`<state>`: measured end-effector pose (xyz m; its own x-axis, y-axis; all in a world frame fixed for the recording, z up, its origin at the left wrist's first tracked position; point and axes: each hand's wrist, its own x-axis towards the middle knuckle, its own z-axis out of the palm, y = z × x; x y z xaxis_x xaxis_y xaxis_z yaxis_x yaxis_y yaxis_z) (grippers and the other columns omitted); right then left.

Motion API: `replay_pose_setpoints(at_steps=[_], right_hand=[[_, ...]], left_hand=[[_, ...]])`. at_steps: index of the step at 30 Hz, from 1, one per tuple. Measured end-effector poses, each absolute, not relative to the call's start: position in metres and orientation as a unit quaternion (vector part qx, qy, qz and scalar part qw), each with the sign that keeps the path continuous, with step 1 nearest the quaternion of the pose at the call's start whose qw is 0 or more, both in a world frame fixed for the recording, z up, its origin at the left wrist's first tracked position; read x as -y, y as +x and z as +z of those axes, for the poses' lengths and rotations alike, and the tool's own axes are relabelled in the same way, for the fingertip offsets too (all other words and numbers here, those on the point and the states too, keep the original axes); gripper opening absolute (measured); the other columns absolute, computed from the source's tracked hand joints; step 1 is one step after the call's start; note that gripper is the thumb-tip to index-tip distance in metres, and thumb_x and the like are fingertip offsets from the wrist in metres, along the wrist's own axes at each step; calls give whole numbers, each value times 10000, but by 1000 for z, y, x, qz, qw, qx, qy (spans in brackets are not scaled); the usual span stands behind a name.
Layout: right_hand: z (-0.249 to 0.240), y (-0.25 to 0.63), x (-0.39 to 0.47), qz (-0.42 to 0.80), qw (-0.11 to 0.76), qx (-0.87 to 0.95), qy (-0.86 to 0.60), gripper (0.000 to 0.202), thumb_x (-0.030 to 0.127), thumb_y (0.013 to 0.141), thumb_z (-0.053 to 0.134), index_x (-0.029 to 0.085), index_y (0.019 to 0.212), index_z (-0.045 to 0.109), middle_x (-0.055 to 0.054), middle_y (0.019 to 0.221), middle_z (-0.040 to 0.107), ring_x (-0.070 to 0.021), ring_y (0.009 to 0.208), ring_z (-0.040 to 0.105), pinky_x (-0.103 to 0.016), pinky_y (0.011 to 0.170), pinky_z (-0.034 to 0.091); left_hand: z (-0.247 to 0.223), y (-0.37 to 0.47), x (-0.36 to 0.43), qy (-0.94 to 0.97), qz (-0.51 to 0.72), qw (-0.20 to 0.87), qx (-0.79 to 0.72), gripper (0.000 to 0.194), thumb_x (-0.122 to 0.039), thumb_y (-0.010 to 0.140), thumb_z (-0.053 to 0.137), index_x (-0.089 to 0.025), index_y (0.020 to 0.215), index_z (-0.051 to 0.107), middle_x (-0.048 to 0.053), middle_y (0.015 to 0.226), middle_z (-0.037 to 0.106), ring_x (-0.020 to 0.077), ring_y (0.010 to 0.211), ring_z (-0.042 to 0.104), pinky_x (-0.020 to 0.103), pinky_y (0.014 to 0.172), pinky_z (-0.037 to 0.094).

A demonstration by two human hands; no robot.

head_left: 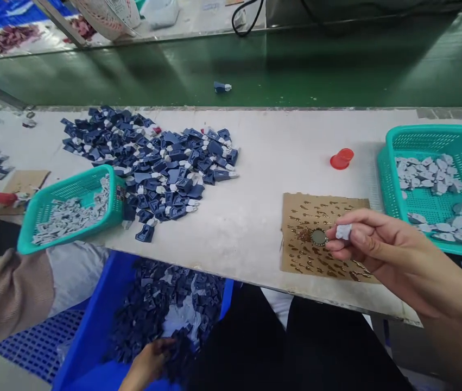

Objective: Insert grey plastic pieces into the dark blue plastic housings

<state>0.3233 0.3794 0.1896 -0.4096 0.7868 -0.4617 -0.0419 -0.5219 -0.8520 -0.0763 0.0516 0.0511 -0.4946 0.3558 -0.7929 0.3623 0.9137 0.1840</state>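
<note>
The person sits at a long white table (pixel 255 217), and the work in hand looks like a pairing job: one small pale piece (pixel 343 232) is already picked up, and its dark blue mate is being fetched. The right hand (pixel 371 244) is raised over a brown card (pixel 320 236) dotted with glue marks, thumb and forefinger pinched shut on the pale piece, the other fingers loosely curled; a small round cap of glue (pixel 318 237) sits on the card just beside the fingertips. More pale pieces lie in the green basket (pixel 438 141) near that hand. The left hand (pixel 149 361) is low, below the table edge, reaching into a blue crate (pixel 92 326) full of dark blue clips (pixel 153 309); its fingers are sunk among them, and I cannot tell whether they have closed on one. As I judge it, the next move calls for lifting a single clip clear of the tangle and bringing it up to meet the pale piece, well apart from it now. A big heap of clips (pixel 153 157) lies on the table beyond.
</note>
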Motion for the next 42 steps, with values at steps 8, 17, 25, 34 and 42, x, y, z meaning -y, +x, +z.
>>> replay_pose_setpoints(at_steps=[8,17,25,34,42], right_hand=[[186,320,-378,761,276,382,-445,210,434,862,855,295,996,772,-4,794,741,-144,714,744,-185,649,633],[182,323,-373,759,255,372,-469,171,379,851,869,309,988,794,-41,832,751,-148,673,722,-176,602,607],[182,321,-356,579,285,557,-523,215,331,842,880,284,1031,790,-67,1063,804,-252,968,795,-250,857,664],[190,312,-354,455,265,646,-553,239,421,846,869,319,1055,813,3,888,812,-160,768,791,-109,677,621],[183,315,-361,708,310,414,-480,133,421,899,821,314,968,787,-3,824,791,-152,671,765,-196,663,651]], left_hand=[[117,-46,-112,49,376,464,-800,390,-357,519,961,-212,837,788,46,1023,753,206,854,699,291,771,630],[142,65,-243,133,650,639,-390,257,-324,750,923,-276,938,754,-18,870,687,69,639,675,103,514,537],[129,119,-300,207,640,667,-321,300,-94,731,905,-183,939,708,7,939,726,122,896,756,216,828,659],[127,120,-302,178,644,693,-272,267,-13,839,791,-212,1003,720,-17,1011,796,137,992,795,260,928,676],[123,119,-299,182,656,655,-328,408,-95,734,910,-267,1074,765,-27,960,741,77,827,726,146,754,625]])
